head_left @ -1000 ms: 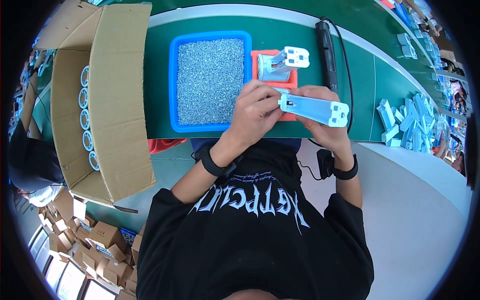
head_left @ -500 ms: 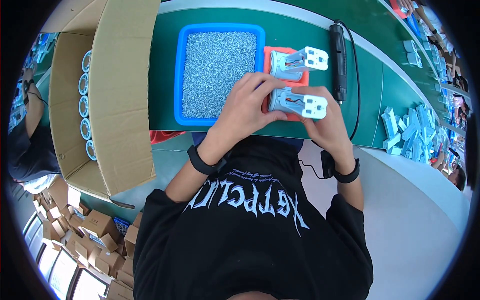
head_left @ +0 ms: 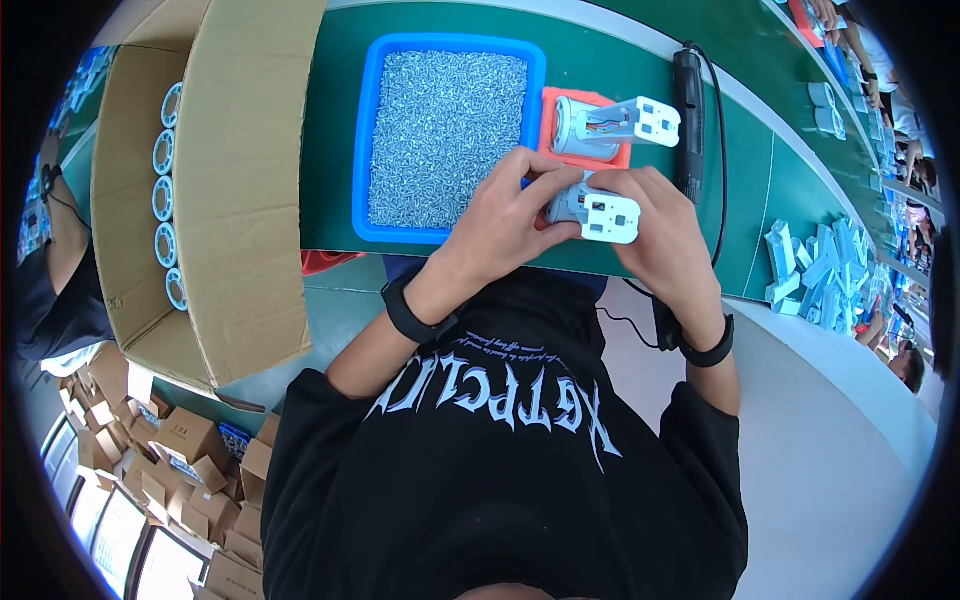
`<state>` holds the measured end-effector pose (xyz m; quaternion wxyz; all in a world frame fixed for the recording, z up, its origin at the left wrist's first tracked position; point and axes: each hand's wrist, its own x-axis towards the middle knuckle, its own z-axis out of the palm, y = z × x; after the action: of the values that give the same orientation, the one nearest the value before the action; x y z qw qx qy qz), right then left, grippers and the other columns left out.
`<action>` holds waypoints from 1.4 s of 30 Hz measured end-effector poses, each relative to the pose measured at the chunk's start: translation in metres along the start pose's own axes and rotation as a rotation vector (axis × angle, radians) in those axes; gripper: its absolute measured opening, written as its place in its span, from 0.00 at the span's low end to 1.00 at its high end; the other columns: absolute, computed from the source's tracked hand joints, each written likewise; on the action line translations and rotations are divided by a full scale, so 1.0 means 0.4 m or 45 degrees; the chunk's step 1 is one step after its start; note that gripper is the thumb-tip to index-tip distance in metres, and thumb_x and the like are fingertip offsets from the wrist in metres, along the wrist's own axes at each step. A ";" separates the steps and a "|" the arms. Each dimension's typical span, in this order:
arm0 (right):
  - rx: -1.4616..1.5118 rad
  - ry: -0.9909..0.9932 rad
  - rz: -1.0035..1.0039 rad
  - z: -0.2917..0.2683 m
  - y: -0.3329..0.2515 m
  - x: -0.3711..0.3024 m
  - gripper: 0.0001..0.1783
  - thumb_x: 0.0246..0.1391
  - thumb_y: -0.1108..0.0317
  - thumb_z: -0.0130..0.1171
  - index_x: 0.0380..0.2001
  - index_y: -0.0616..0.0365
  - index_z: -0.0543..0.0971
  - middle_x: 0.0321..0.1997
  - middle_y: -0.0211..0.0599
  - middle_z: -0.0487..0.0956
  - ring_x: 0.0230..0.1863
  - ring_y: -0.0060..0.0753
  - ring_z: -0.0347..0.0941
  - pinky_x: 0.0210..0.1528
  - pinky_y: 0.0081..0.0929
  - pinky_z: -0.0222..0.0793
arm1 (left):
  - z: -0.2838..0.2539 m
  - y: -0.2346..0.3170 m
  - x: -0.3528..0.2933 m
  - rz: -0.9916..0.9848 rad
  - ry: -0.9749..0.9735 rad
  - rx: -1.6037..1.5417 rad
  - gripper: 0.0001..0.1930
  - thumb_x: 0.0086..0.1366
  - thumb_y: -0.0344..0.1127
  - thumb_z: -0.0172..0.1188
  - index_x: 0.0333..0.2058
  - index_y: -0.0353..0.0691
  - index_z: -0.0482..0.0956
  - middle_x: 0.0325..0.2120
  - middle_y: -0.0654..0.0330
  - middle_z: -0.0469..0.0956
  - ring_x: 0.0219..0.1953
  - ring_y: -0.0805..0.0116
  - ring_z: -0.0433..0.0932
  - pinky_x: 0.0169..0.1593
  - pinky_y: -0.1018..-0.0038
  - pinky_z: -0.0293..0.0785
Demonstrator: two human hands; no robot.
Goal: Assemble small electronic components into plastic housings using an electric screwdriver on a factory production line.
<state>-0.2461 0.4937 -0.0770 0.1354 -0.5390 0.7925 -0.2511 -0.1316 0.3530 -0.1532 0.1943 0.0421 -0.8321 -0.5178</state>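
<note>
My left hand (head_left: 500, 218) grips the left side of a white plastic housing (head_left: 612, 218), thumb and fingers around its round base. From the other side my right hand (head_left: 662, 232) curls its fingers over the same housing. Its end plate, with square cutouts, faces up toward me; my fingers hide much of the base. Just beyond it, a second similar housing (head_left: 655, 122) with coloured wires inside lies in an orange-red holder (head_left: 549, 125). Left of both stands a blue tray (head_left: 361, 170) full of small metal screws (head_left: 445, 140).
A black electric screwdriver (head_left: 688, 130) with a cable lies right of the housings. Farther right is a pile of pale plastic parts (head_left: 825, 268). A tall open cardboard box (head_left: 250, 200) holding white rings (head_left: 164, 198) stands at the left. Other people work at both sides.
The gripped housing has turned and tipped, so its end plate now sits lower and nearer me. Both hands have stayed on it. The view has shifted slightly.
</note>
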 end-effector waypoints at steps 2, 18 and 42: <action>-0.014 0.005 0.008 0.003 -0.003 0.002 0.21 0.38 0.78 0.63 0.40 0.57 0.73 0.35 0.38 0.75 0.37 0.45 0.72 0.38 0.37 0.69 | -0.002 -0.004 0.006 -0.009 0.012 0.030 0.28 0.39 0.32 0.73 0.43 0.39 0.75 0.36 0.56 0.69 0.40 0.57 0.71 0.43 0.66 0.71; 0.193 0.014 -0.033 -0.006 0.080 -0.008 0.16 0.41 0.79 0.63 0.37 0.59 0.77 0.38 0.39 0.77 0.33 0.43 0.75 0.37 0.30 0.70 | -0.022 0.010 0.027 -0.066 -0.068 0.100 0.31 0.38 0.35 0.75 0.45 0.43 0.75 0.40 0.57 0.69 0.45 0.57 0.68 0.47 0.65 0.68; 1.947 1.047 -0.280 -0.399 0.008 -0.123 0.31 0.41 0.46 0.64 0.34 0.65 0.71 0.20 0.25 0.67 0.15 0.17 0.66 0.24 0.15 0.66 | -0.151 -0.018 0.000 -0.253 -0.116 0.398 0.04 0.53 0.28 0.61 0.29 0.39 0.82 0.27 0.55 0.78 0.30 0.56 0.78 0.34 0.66 0.74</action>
<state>-0.3071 0.5802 0.0521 0.1380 -0.2406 0.3365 -0.8999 -0.1104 0.2989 -0.1360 0.0954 0.1302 -0.9021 -0.4002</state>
